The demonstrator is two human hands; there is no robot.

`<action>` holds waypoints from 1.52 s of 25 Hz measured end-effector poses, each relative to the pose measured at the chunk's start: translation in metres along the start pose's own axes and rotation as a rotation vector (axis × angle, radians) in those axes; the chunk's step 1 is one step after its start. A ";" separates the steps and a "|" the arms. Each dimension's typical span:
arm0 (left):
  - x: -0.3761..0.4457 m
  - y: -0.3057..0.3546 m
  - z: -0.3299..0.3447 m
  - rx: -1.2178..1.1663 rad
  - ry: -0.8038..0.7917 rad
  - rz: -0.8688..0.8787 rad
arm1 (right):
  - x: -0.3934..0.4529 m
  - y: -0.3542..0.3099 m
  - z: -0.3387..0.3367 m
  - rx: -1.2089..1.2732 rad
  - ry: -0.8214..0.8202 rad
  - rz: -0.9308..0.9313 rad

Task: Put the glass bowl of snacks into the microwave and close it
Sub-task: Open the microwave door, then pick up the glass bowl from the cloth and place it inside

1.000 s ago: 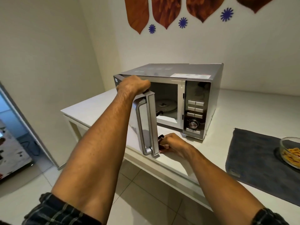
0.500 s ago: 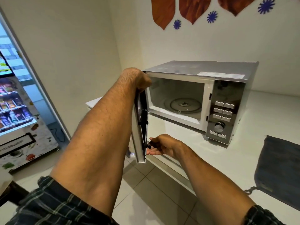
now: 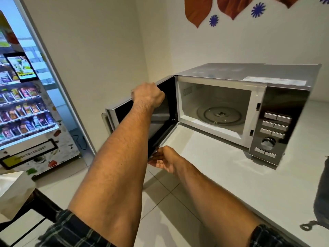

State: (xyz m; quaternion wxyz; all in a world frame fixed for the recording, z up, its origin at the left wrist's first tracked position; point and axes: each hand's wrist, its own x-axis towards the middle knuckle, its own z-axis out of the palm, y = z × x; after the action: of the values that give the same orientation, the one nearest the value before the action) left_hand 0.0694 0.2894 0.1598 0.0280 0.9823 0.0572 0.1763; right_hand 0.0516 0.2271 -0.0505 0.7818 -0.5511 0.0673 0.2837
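The silver microwave (image 3: 252, 73) stands on the white counter (image 3: 231, 175) with its door (image 3: 165, 118) swung wide to the left. Inside, the glass turntable (image 3: 220, 115) lies bare. My left hand (image 3: 148, 94) grips the door's top edge. My right hand (image 3: 164, 159) holds the door's bottom edge, fingers under it. The glass bowl of snacks is out of view.
A dark grey cloth (image 3: 323, 198) lies at the counter's right edge. A lit vending machine (image 3: 23, 111) stands on the left beyond a glass partition. A pale table corner (image 3: 12, 189) sits at lower left over the tiled floor. The wall is close behind the open door.
The door has swung from half open to fully open on the left, both hands moving with it. The view has turned left, and the bowl has left the frame.
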 end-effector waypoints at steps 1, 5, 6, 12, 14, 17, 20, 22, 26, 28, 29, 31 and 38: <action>0.000 -0.007 0.005 -0.011 0.046 -0.006 | 0.004 0.001 0.007 0.019 -0.009 -0.001; 0.010 -0.035 0.027 -0.040 0.211 0.020 | 0.022 0.001 0.029 0.111 -0.031 -0.017; 0.014 -0.041 0.031 -0.051 0.242 0.032 | 0.027 0.001 0.033 0.137 -0.031 -0.024; 0.038 -0.073 0.049 -0.069 0.367 0.092 | 0.053 0.003 0.055 0.235 -0.004 -0.044; 0.043 -0.081 0.053 -0.090 0.389 0.111 | 0.062 0.005 0.060 0.265 0.003 -0.046; 0.051 -0.089 0.056 -0.084 0.407 0.134 | 0.071 0.006 0.068 0.298 0.005 -0.050; 0.059 -0.099 0.059 -0.074 0.405 0.165 | 0.075 0.005 0.074 0.305 -0.009 -0.068; 0.063 -0.104 0.060 -0.078 0.393 0.185 | 0.076 0.005 0.075 0.265 -0.041 -0.077; 0.065 -0.109 0.061 -0.112 0.362 0.191 | 0.071 0.005 0.071 0.185 -0.063 -0.081; 0.059 -0.107 0.068 -0.138 0.420 0.186 | 0.065 0.000 0.068 0.075 -0.009 -0.098; 0.055 -0.103 0.072 -0.169 0.474 0.189 | 0.060 -0.001 0.065 -0.044 0.035 -0.129; 0.042 -0.086 0.081 -0.266 0.565 0.219 | 0.048 -0.001 0.057 -0.278 0.134 -0.244; -0.013 0.023 0.120 -0.771 0.616 0.201 | -0.030 -0.001 -0.050 -0.802 0.824 -0.995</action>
State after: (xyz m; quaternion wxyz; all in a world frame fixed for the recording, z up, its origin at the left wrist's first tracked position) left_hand 0.1019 0.2612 0.0450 0.3535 0.8034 -0.1014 0.4682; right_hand 0.0372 0.1706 -0.0561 0.4691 -0.8197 -0.0108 -0.3284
